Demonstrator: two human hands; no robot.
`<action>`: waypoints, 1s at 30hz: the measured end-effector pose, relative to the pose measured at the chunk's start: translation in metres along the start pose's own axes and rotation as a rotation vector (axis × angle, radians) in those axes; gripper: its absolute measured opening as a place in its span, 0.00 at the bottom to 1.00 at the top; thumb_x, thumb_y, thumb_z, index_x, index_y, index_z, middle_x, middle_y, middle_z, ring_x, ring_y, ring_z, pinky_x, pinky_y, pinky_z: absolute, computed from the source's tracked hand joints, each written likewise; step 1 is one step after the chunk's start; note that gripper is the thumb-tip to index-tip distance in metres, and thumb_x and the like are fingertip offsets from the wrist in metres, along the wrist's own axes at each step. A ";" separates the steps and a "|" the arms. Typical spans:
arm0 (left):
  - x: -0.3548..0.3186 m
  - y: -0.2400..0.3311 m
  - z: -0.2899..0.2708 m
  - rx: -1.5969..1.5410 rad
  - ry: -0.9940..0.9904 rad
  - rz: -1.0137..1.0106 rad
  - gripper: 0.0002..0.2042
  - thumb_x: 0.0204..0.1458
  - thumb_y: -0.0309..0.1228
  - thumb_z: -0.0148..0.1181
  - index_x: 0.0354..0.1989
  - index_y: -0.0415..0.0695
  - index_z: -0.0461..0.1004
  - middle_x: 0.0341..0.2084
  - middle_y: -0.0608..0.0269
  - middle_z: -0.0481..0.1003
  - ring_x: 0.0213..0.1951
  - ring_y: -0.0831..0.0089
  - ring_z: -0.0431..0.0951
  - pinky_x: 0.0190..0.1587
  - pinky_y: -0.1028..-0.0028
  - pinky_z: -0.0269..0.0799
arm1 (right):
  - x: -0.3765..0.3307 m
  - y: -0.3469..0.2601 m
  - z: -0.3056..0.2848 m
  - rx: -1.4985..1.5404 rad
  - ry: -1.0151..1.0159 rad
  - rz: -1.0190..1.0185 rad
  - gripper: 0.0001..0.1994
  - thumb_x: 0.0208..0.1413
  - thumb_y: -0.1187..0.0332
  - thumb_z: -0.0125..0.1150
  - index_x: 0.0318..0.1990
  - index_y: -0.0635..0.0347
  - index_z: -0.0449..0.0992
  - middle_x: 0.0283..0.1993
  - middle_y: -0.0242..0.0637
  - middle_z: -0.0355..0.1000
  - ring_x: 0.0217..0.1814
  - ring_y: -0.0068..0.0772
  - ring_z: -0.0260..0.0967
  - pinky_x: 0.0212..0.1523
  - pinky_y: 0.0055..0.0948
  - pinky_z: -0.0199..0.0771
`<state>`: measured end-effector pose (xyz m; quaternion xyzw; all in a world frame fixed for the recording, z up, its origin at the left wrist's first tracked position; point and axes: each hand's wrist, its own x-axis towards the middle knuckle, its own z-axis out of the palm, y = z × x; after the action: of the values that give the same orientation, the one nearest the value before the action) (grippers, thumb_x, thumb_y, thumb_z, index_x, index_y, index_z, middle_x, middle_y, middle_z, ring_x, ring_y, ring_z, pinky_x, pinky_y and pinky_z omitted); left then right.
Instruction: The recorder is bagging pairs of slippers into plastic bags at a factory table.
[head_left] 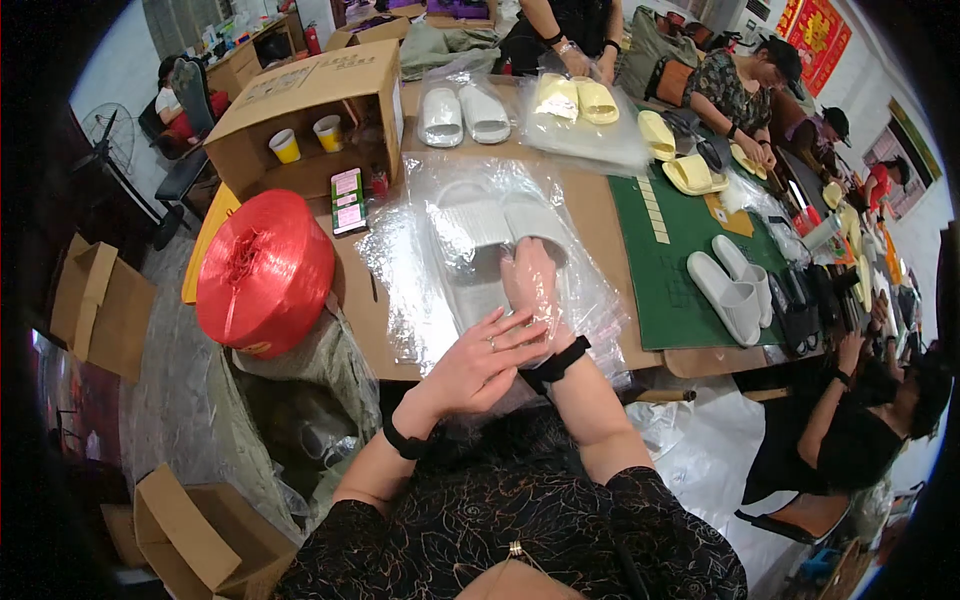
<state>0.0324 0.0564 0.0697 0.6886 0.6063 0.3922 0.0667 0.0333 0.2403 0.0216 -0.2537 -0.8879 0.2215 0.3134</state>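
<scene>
A pair of light grey slide slippers (470, 222) lies inside a clear plastic bag (590, 290) on the table before me. My right hand (531, 275) reaches into the bag, its fingers curled at the strap of the right-hand slipper; the fingertips are partly hidden. Across the bag's near end, my left hand (487, 358) rests with fingers stretched out, close to my right wrist and touching the plastic. Farther back sits another bagged pair of pale grey slippers (464, 115), beside a yellow pair (577, 99) on a stack of clear bags.
On the left stand a big red twine roll (265, 272), a phone (348, 202) and an open carton (300, 95) with two cups. A green cutting mat (655, 290) at right bears light slippers (735, 290). Several people work around the table. An open sack (290, 400) hangs below the near edge.
</scene>
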 end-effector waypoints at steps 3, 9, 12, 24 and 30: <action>-0.009 0.002 -0.007 -0.042 -0.002 -0.051 0.25 0.45 0.24 0.48 0.55 0.49 0.75 0.65 0.61 0.63 0.69 0.56 0.55 0.71 0.52 0.42 | 0.011 -0.011 0.005 0.047 0.021 0.058 0.12 0.51 0.68 0.60 0.37 0.69 0.70 0.38 0.57 0.70 0.38 0.63 0.71 0.40 0.51 0.72; -0.020 -0.012 -0.012 0.277 0.435 -0.157 0.36 0.52 0.56 0.55 0.66 0.47 0.63 0.70 0.45 0.50 0.72 0.47 0.44 0.70 0.50 0.39 | 0.000 0.008 0.003 0.055 -0.013 0.048 0.11 0.50 0.67 0.57 0.34 0.69 0.71 0.35 0.59 0.71 0.38 0.64 0.70 0.41 0.53 0.71; -0.033 -0.043 0.000 0.225 0.402 -0.319 0.54 0.44 0.73 0.50 0.71 0.43 0.47 0.71 0.40 0.44 0.72 0.46 0.42 0.69 0.48 0.37 | 0.003 0.011 -0.006 0.042 -0.013 0.162 0.11 0.50 0.68 0.56 0.33 0.71 0.71 0.36 0.61 0.71 0.40 0.64 0.69 0.44 0.54 0.68; -0.038 -0.030 0.005 -0.225 0.116 -0.606 0.51 0.46 0.55 0.63 0.72 0.43 0.40 0.44 0.43 0.76 0.44 0.47 0.76 0.49 0.59 0.70 | 0.015 0.019 -0.022 0.040 0.108 0.228 0.11 0.48 0.71 0.57 0.37 0.70 0.70 0.38 0.59 0.70 0.42 0.65 0.68 0.45 0.54 0.68; -0.036 -0.044 0.008 -0.350 0.565 -0.524 0.44 0.54 0.40 0.62 0.73 0.44 0.39 0.58 0.44 0.67 0.54 0.58 0.73 0.55 0.64 0.69 | 0.004 0.005 -0.018 0.064 0.119 0.076 0.10 0.49 0.70 0.59 0.36 0.68 0.69 0.36 0.56 0.70 0.40 0.61 0.70 0.42 0.52 0.69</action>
<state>0.0047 0.0384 0.0228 0.3550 0.6795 0.6324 0.1112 0.0447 0.2503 0.0337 -0.2895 -0.8499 0.2462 0.3650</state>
